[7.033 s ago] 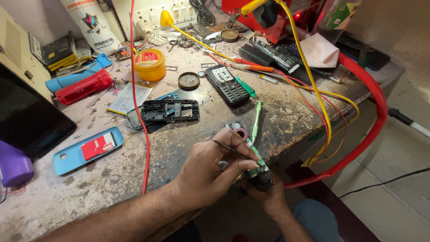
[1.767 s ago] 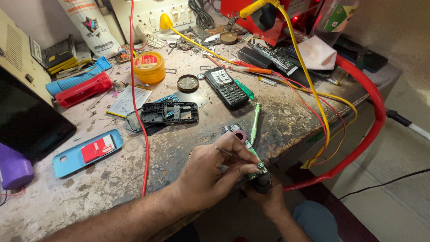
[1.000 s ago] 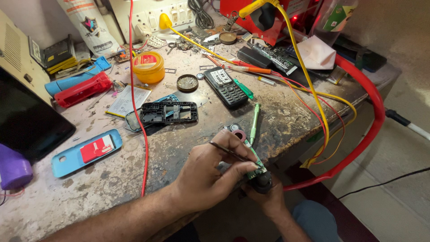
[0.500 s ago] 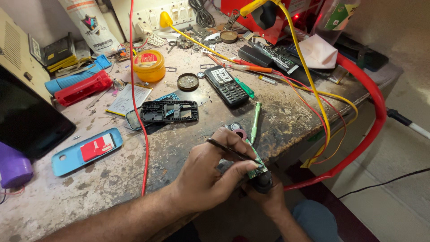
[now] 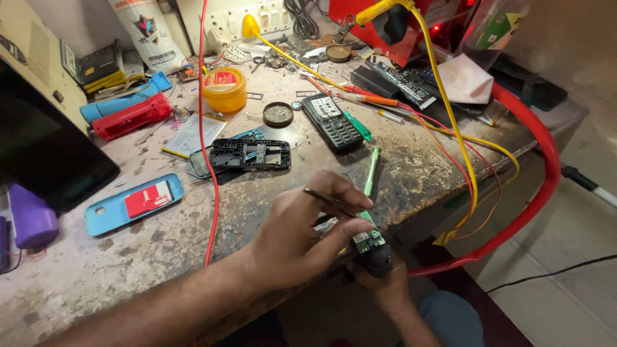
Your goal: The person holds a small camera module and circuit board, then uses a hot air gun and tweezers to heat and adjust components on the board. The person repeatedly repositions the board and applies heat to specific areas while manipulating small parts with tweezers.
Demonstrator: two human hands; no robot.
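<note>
My left hand [image 5: 292, 238] reaches in from the lower left and grips thin metal tweezers [image 5: 328, 200]. Their tips point down toward a small green circuit board [image 5: 367, 241] just off the bench's front edge. My right hand [image 5: 385, 292] comes up from below and holds that board on a small black part [image 5: 379, 260]. My left fingers hide much of the board.
The worn bench [image 5: 160, 257] carries a black phone frame [image 5: 250, 154], a keypad phone [image 5: 331, 121], a green screwdriver [image 5: 371, 175], a blue phone cover [image 5: 132, 202], a yellow tub [image 5: 224, 90] and a round tin [image 5: 278, 114]. A red wire [image 5: 207, 128] crosses it; a thick red hose [image 5: 540, 186] loops at right.
My left hand has shifted the tweezers a little over the board. The right hand and the things on the bench stay where they were.
</note>
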